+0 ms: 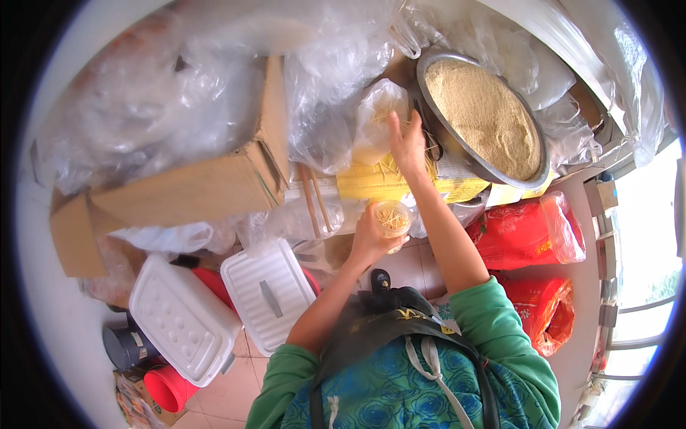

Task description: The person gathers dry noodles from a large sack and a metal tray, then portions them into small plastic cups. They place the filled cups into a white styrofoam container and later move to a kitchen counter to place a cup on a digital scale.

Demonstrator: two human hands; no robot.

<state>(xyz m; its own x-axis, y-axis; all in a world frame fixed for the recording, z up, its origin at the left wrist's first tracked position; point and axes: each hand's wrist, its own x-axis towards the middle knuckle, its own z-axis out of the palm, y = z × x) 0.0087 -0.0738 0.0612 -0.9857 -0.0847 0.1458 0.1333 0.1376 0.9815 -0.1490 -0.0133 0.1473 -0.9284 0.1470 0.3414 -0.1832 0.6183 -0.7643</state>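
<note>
The left hand curls around a clear plastic tub in front of the body, its toothpicks looking plentiful already. Other loose toothpicks are still outside it on a yellow package, where the right hand hovers with fingers spread, between a translucent bag and a metal basin

A pale pink tiled floor lies underneath, a plain whitish wall stands at the left, and bright daylight enters through a window at the right, crossed by greyish bars.
</note>
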